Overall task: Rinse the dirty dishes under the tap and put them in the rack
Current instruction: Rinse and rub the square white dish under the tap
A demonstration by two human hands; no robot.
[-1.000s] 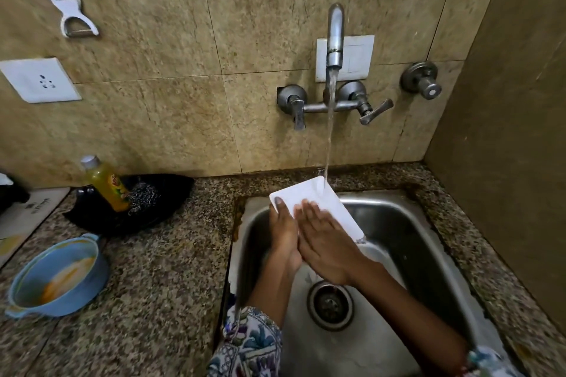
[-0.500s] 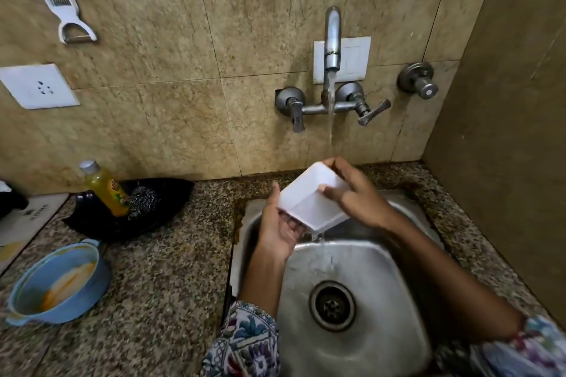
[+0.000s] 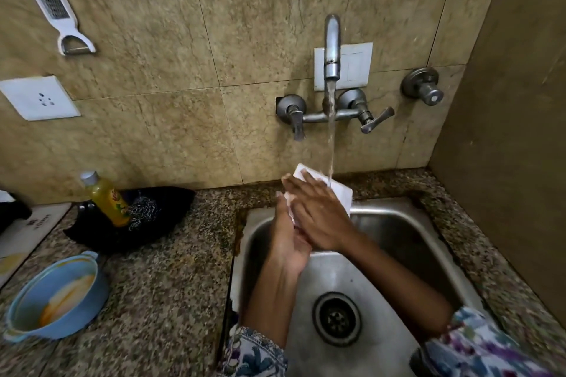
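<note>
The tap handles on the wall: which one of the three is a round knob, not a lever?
The far-right handle, mounted apart from the spout. It is a round knob; the two handles flanking the spout are levers.

Both hands cover most of the white dish (image 3: 343, 193); the left hand (image 3: 286, 236) is blurred.

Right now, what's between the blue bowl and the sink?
In the head view, only bare speckled granite counter lies between the blue bowl and the steel sink.
</note>
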